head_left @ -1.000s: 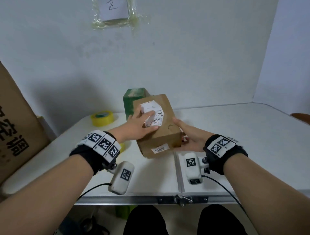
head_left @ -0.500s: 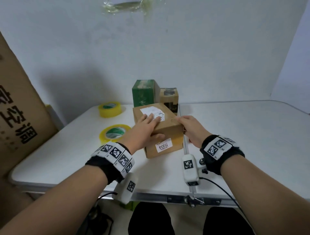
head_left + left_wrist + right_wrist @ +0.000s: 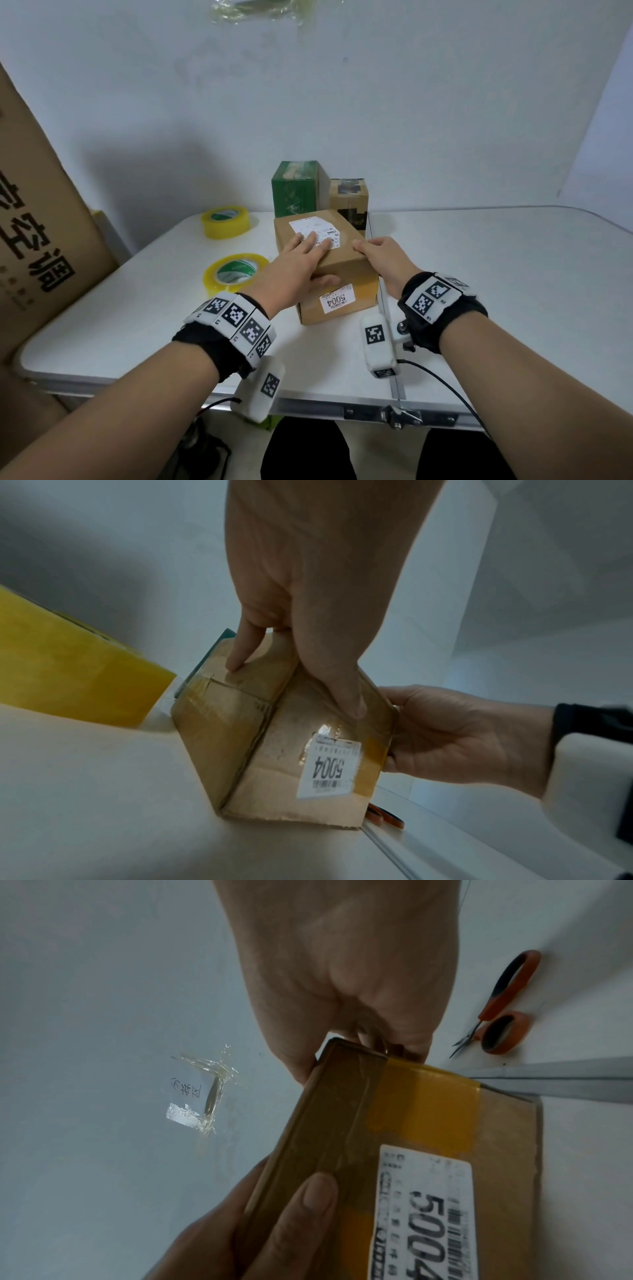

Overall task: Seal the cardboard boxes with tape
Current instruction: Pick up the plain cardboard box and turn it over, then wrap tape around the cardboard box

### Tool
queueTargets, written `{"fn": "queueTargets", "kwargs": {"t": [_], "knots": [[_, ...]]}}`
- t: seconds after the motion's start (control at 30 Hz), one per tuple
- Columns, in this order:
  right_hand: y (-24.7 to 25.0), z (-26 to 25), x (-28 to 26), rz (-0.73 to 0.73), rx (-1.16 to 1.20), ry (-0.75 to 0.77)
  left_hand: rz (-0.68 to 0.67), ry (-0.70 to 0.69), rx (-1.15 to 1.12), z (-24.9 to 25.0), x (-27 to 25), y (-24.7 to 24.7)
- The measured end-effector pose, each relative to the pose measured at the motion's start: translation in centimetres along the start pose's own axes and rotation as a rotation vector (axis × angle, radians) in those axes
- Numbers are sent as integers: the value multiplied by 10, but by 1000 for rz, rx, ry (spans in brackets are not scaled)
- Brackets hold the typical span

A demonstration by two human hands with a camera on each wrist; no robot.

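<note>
A brown cardboard box [image 3: 342, 263] lies flat on the white table [image 3: 496, 274], with a white shipping label on top and a "5004" sticker [image 3: 337, 303] on the near face. My left hand [image 3: 318, 260] lies over the top, thumb down the near face, one finger hooked over the left side [image 3: 241, 653]. My right hand [image 3: 373, 250] grips the box's top right edge. Yellowish tape [image 3: 428, 1110] crosses the near face. Two yellow tape rolls [image 3: 226, 222] [image 3: 236, 275] sit left of the box.
A green box [image 3: 296, 188] and a small taped brown box [image 3: 349, 198] stand behind, against the wall. A large carton [image 3: 34, 240] leans at the left. Orange-handled scissors [image 3: 503, 1001] lie on the table right of the box.
A second ago both hands held the box tilted up off the table. It now rests flat on the table, label up, both hands still on it.
</note>
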State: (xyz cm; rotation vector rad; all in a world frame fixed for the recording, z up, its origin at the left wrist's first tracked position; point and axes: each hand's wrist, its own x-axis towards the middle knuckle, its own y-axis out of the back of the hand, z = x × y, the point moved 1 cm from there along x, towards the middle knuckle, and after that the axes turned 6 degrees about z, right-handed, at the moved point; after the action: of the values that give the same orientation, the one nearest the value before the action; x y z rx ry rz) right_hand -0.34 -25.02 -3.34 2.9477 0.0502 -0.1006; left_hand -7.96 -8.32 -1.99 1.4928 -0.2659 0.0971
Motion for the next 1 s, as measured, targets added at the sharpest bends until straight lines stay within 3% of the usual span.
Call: {"fn": "queueTargets", "kwargs": {"t": [0.43,0.53,0.57,0.63,0.7,0.73,0.8,0.87,0.93,1.0], "knots": [[-1,0,-5,16,-48,50,-5,4,13,0,1,-1],[0,-5,-8,35,-81,74,-25,29,-144,1,-4,12],[1,-7,-8,45,-76,68,15,78,-290,0,-5,20],[3,-11,-8,63,-69,69,226,241,-568,-16,-6,36],[7,-14,-9,83,-72,77,343,403,-486,-48,-4,39],[8,-15,-8,96,-75,87,284,469,-361,-65,-3,35],[10,-18,-7,127,-85,120,32,556,-99,-89,-4,17],[11,-23,-9,156,-89,163,-211,549,56,-99,-9,-3],[12,-29,-11,183,-111,213,-281,477,127,-107,-11,-18],[14,-36,-13,209,-98,256,-239,452,88,-112,-12,-22]]}}
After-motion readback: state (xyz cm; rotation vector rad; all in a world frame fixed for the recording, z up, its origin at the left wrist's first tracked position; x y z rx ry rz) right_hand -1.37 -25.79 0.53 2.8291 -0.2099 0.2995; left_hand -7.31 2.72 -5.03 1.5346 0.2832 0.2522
